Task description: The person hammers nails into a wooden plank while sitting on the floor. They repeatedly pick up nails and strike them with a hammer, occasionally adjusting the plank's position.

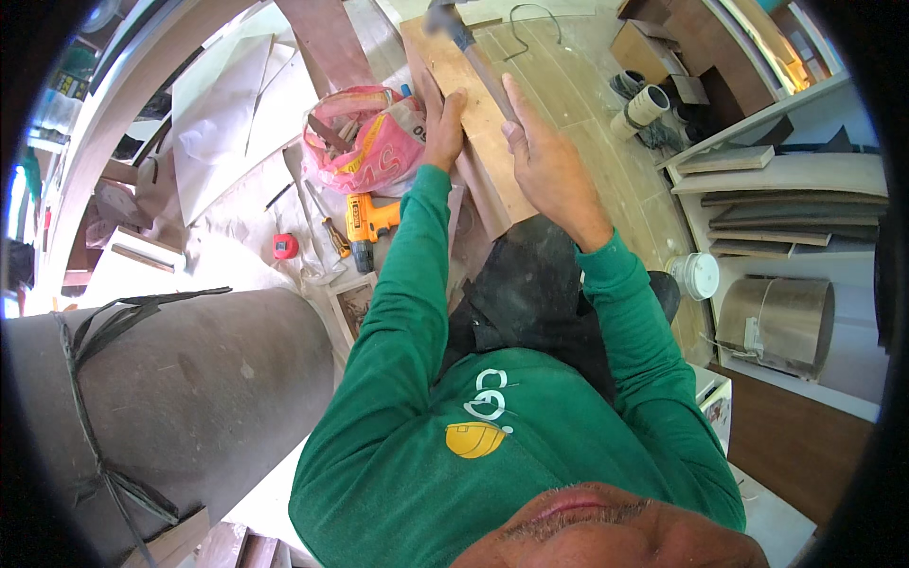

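A wooden board assembly [490, 135], box-like with a pale top face and a darker side panel, stands in front of me and slants up the view. My left hand [446, 128] grips its left edge, thumb on the top face. In my right hand [554, 160] is the handle of a hammer [486, 74], with the index finger stretched along it. The hammer's head lies over the board's far end and looks blurred. Beside my left forearm are an orange INGCO cordless drill [366, 220], a screwdriver [334, 234] and a red tape measure [285, 246].
A pink plastic bag [362, 153] with scraps stands left of the board. Near it lies a pencil [279, 197]. A large tied roll [177, 383] fills the lower left. On the right are shelves with stacked boards [788, 213], a white bucket [699, 275] and a pipe piece [646, 106].
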A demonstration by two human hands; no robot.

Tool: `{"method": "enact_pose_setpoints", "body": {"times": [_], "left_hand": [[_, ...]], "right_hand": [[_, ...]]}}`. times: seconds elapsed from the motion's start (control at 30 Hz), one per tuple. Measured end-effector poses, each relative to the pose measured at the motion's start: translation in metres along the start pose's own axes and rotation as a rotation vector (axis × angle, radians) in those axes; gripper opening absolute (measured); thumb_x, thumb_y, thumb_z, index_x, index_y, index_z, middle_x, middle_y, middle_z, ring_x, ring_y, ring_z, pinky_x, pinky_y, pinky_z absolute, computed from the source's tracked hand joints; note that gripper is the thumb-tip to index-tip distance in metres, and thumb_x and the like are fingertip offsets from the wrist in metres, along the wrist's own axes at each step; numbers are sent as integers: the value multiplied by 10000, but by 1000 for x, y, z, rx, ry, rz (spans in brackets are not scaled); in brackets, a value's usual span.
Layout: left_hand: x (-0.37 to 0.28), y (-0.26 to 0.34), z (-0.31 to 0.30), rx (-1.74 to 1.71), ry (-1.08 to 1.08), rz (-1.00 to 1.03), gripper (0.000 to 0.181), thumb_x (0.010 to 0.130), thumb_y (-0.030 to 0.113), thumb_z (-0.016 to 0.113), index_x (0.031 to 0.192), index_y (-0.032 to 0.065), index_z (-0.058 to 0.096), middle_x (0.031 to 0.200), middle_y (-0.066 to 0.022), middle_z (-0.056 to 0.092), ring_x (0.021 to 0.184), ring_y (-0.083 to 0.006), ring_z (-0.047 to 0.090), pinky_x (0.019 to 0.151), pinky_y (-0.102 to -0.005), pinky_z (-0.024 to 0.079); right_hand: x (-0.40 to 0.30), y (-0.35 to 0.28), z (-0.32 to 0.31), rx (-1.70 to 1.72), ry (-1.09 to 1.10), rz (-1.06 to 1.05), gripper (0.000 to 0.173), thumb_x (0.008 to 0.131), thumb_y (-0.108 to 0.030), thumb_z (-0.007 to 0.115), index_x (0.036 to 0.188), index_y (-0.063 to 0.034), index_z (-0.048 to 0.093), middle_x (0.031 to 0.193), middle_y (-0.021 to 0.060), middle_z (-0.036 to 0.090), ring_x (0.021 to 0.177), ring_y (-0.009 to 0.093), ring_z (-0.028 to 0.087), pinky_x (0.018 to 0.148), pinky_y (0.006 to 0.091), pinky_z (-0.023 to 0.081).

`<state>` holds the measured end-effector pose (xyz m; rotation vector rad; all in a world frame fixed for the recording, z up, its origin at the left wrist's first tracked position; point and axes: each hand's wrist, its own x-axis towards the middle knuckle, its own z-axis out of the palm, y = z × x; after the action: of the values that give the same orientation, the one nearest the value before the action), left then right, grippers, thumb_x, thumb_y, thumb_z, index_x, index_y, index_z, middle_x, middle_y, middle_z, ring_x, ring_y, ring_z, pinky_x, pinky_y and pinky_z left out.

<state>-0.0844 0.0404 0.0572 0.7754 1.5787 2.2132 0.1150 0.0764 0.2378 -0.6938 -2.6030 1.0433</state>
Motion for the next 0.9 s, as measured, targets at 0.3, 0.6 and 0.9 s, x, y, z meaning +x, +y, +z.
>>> {"method": "enact_pose_setpoints", "body": {"times": [0.3,0.6,0.9], "left_hand": [[13,-18,-1,188,14,125,946,1057,344,596,1739,-102,114,1818,-278,207,1688,-357,198,1351,-361,173],[10,-19,7,114,21,82,962,1054,372,602,1740,-97,119,1836,-265,162,1702,-355,165,1356,-366,163],[11,-26,-5,73,15,66,955,1069,364,596,1746,-87,96,1830,-267,174,1693,-352,189,1355,-369,178]], "right_hand": [[19,31,18,-37,-2,-129,627,1143,-209,557,1735,-156,359,1129,345,730,994,547,711,898,555,555],[30,43,29,-129,-15,-93,623,1146,-220,540,1738,-173,353,1123,386,714,1005,550,716,891,560,553],[15,31,33,-160,36,-124,630,1135,-218,543,1736,-175,358,1121,374,721,988,551,717,892,598,541]]}}
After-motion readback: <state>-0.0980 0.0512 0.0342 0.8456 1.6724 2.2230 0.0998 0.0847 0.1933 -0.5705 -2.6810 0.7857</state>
